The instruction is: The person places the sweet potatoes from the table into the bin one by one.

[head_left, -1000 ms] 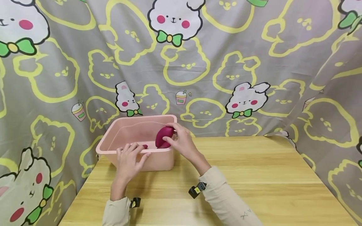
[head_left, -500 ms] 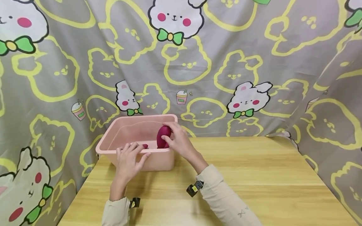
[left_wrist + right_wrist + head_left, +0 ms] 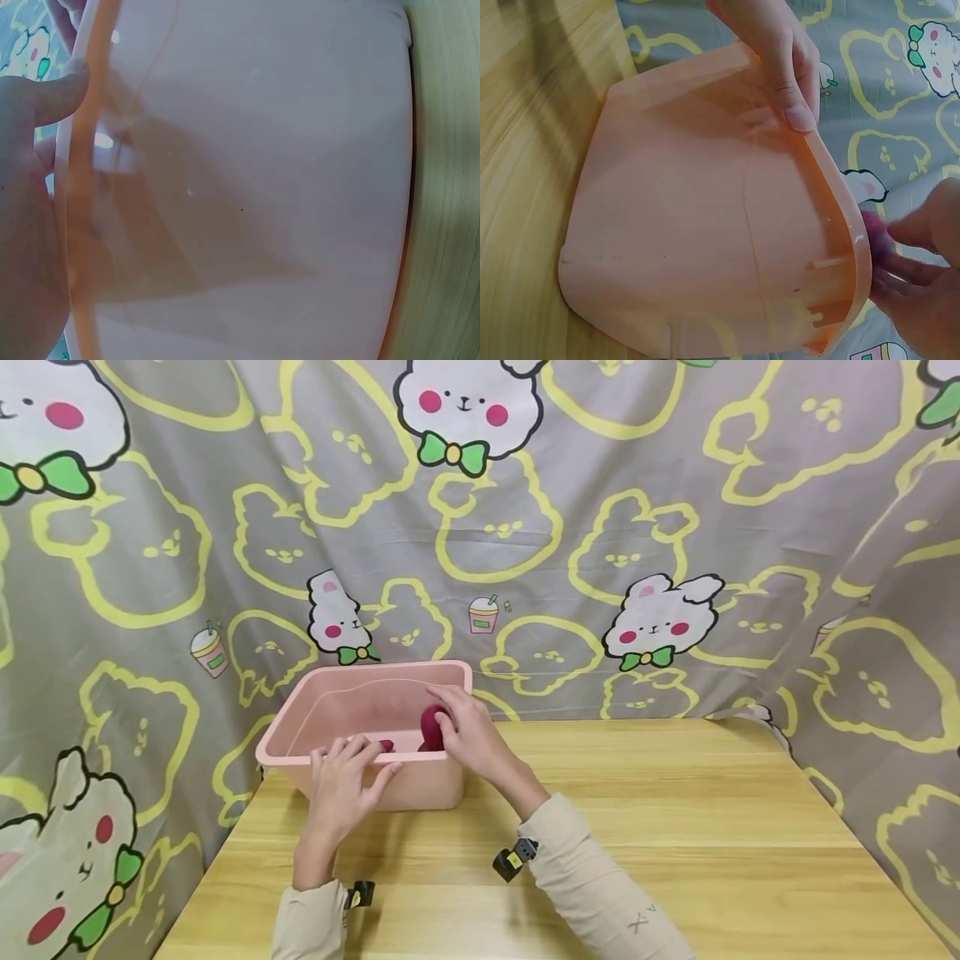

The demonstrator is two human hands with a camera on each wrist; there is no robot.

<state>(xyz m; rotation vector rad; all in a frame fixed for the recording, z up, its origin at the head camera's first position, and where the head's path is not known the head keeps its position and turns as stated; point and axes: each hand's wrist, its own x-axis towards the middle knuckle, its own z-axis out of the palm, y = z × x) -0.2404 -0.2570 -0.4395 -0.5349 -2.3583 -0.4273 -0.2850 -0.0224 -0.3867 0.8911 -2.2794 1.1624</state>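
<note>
A pink plastic bin stands on the table. My left hand grips its near rim, the fingers hooked over inside and the thumb against the outer side. At the bin's right end my right hand reaches over the rim, fingers and thumb round a dark magenta, smooth, rounded thing. In the right wrist view that thing shows partly between thumb and fingers behind the rim; its kind I cannot tell. A small dark red thing lies inside beside my left fingertips, mostly hidden by the near wall and fingers.
The wood-grain table extends to the right and in front of the bin. A grey curtain with cartoon bears and rabbits hangs behind and at both sides, close to the bin's far wall.
My right hand has lowered the magenta thing deeper into the bin and turned it, so less of it shows. My left hand has stayed on the rim.
</note>
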